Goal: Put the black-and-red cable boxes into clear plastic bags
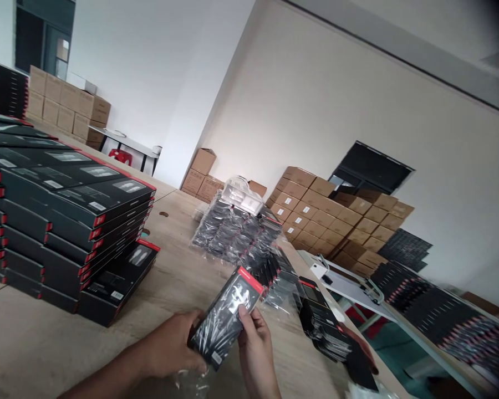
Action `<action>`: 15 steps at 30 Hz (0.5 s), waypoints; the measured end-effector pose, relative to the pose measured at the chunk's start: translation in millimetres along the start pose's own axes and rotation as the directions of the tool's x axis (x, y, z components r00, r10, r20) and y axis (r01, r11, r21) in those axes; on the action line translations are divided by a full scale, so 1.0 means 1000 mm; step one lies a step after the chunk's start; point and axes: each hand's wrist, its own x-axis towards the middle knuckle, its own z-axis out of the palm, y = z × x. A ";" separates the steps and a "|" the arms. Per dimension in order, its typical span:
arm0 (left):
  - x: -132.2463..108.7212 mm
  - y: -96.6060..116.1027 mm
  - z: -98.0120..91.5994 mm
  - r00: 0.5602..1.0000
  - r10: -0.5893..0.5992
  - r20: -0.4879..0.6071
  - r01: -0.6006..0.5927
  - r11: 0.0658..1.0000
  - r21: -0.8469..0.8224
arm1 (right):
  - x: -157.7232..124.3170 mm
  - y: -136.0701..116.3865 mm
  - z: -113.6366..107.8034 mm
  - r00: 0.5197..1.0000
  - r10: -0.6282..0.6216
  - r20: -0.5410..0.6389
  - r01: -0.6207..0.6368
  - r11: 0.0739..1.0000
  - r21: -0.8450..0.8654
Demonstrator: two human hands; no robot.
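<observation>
A black box with a red top edge [227,318], covered in shiny clear plastic, is held between both hands above the wooden table. My left hand [172,343] grips its lower left side, fingers wrapped round the edge. On the right side, my right hand [253,341] holds the box with the thumb on its front face. Clear plastic hangs below the box near my left hand. To the left stands a tall stack of black and red boxes [62,221], with one lower box [118,282] beside it.
Plastic-wrapped black packs [233,230] lie farther back on the table [166,282], with a white tray [242,197] on top. Flat black pieces [326,332] are at the right edge. Cardboard cartons [316,216] and more black boxes [424,299] stand beyond.
</observation>
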 end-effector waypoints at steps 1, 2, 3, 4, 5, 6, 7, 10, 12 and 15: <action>0.000 0.000 0.002 1.000 -0.013 0.001 0.013 0.999 0.036 | 0.001 0.000 -0.002 0.999 0.033 -0.028 -0.031 0.998 0.047; 0.001 0.000 0.003 1.000 -0.021 -0.006 0.021 0.997 0.071 | 0.002 0.001 -0.004 0.997 0.057 -0.044 -0.053 0.996 0.074; 0.001 0.000 0.004 0.999 -0.031 -0.016 0.032 0.993 0.110 | 0.003 0.002 -0.006 0.996 0.070 -0.056 -0.065 0.994 0.089; 0.002 0.000 0.004 0.999 -0.039 -0.030 0.043 0.986 0.158 | 0.004 0.004 -0.008 0.995 0.074 -0.071 -0.067 0.993 0.098; 0.002 0.000 0.005 0.998 -0.044 -0.053 0.055 0.974 0.220 | 0.005 0.005 -0.008 0.993 0.069 -0.095 -0.060 0.993 0.101; 0.002 0.000 0.005 0.995 -0.046 -0.087 0.070 0.954 0.293 | 0.005 0.008 -0.008 0.990 0.062 -0.124 -0.050 0.994 0.098; 0.003 0.000 0.006 0.991 -0.040 -0.129 0.085 0.927 0.364 | 0.005 0.011 -0.006 0.986 0.046 -0.160 -0.033 0.996 0.087; 0.003 0.003 0.010 0.972 0.011 -0.236 0.112 0.858 0.501 | -0.002 0.021 0.008 0.972 -0.057 -0.230 0.058 0.998 0.000; 0.004 0.005 0.015 0.960 0.055 -0.275 0.114 0.820 0.562 | -0.009 0.028 0.023 0.971 -0.137 -0.194 0.121 0.988 -0.093; 0.003 0.007 0.022 0.948 0.108 -0.299 0.116 0.760 0.640 | -0.019 0.031 0.041 0.974 -0.194 -0.114 0.166 0.961 -0.219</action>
